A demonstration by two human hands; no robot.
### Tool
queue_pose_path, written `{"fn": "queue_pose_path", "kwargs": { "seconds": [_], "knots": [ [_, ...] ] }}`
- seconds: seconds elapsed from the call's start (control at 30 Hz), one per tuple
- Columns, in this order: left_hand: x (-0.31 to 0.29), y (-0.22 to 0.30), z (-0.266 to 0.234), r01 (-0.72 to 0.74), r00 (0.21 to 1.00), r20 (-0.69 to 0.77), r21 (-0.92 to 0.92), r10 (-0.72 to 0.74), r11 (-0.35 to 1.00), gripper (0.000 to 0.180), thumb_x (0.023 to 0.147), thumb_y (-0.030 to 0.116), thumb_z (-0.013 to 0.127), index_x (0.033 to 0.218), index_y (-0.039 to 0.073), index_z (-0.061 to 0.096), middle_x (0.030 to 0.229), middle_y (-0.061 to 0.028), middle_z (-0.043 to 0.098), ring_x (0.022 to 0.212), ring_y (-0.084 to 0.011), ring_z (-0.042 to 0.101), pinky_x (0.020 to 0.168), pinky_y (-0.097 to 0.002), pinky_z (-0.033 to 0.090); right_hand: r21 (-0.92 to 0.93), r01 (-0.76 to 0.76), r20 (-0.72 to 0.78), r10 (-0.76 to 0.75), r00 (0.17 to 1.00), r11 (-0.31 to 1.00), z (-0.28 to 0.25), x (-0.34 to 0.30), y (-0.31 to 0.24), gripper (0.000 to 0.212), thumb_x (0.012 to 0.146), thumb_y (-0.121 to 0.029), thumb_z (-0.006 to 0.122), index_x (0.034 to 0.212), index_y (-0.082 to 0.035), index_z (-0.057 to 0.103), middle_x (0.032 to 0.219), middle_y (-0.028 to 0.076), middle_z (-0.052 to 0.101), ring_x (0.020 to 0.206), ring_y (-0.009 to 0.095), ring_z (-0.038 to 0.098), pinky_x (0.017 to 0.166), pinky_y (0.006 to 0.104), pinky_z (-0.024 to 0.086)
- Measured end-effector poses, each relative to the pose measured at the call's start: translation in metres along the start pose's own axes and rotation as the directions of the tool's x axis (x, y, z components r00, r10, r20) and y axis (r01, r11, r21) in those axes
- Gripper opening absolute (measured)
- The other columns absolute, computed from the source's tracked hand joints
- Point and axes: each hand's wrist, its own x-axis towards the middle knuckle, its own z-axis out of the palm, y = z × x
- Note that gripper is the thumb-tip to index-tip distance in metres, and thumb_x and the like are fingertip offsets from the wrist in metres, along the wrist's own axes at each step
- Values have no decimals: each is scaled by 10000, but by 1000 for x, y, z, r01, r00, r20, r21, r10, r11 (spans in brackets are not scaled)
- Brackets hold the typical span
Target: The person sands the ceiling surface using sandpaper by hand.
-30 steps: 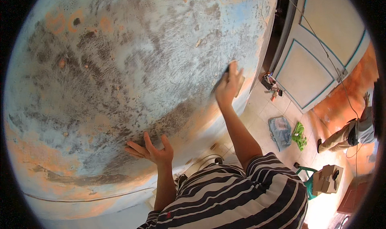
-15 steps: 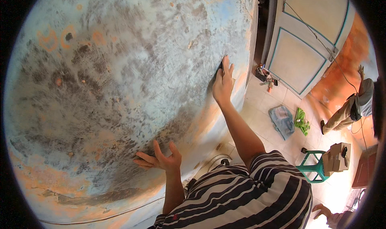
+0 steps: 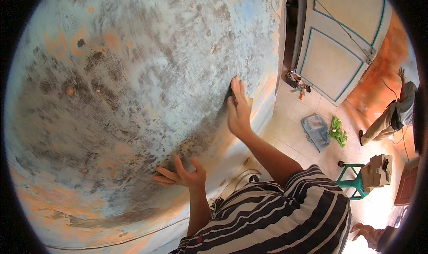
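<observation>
A broad wall [image 3: 147,75] of worn pale blue paint, with dark smudges and orange patches, fills the left and middle. My right hand [image 3: 239,113] presses against it near its right side, fingers long and close together. A small tan edge [image 3: 250,103] shows beside that palm; the rest of this flat piece is hidden beneath the hand. Lower and to the left, my left hand [image 3: 189,176] has its fingers spread at the wall's dark lower part and holds nothing. Whether its fingertips touch the surface is hard to tell.
On the tiled floor [image 3: 285,133] lie a blue-grey plastic bag [image 3: 315,131], a green bag [image 3: 338,131] and a tool container [image 3: 293,79]. A green stool [image 3: 353,182] bears a cardboard box [image 3: 376,171]. Another person [image 3: 392,113] stands by an orange wall; another person's hand [image 3: 363,231] shows lower right.
My right hand has slid down and left along the wall, the tan edge still beside it. My left hand keeps its spread pose at nearly the same spot. The view has shifted slightly.
</observation>
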Motion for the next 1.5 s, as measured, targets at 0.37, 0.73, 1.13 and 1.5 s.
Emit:
{"fn": "queue_pose_path", "kwargs": {
  "seconds": [0.37,0.73,1.13,1.5],
  "knots": [
    [42,25,-7,17,1000,-25,-8,-17,1000,599,941,340,713,1434,51,533,1628,-309,290,1529,-557,113,1162,-720,94,-157,30,89,-16,996,987,-14,11,27,587,1025,-63,470,1593,-13,329,1658,218,314,1535,486,225,1224,545,231],
    [63,48,-3,18,992,-127,215,10,976,677,976,415,683,1495,50,448,1672,-298,158,1538,-541,70,1148,-755,85,-36,-6,-5,5,1000,999,-23,48,37,631,977,16,476,1591,-25,339,1642,259,318,1546,479,201,1224,565,174],
    [95,138,38,318,937,-192,120,-293,940,837,972,407,695,1600,55,269,1694,-295,10,1548,-539,-34,1157,-753,83,-34,124,-29,-125,992,992,-49,119,87,566,998,-50,522,1553,-39,411,1624,323,289,1493,520,269,1207,598,201],
    [95,201,44,527,848,-124,93,-515,845,744,949,156,692,1595,85,330,1695,-261,112,1566,-446,142,1232,-590,218,3,308,59,-307,950,952,-74,194,103,544,1001,-136,549,1530,-41,463,1614,294,339,1491,501,286,1217,603,178]
  ]
}}
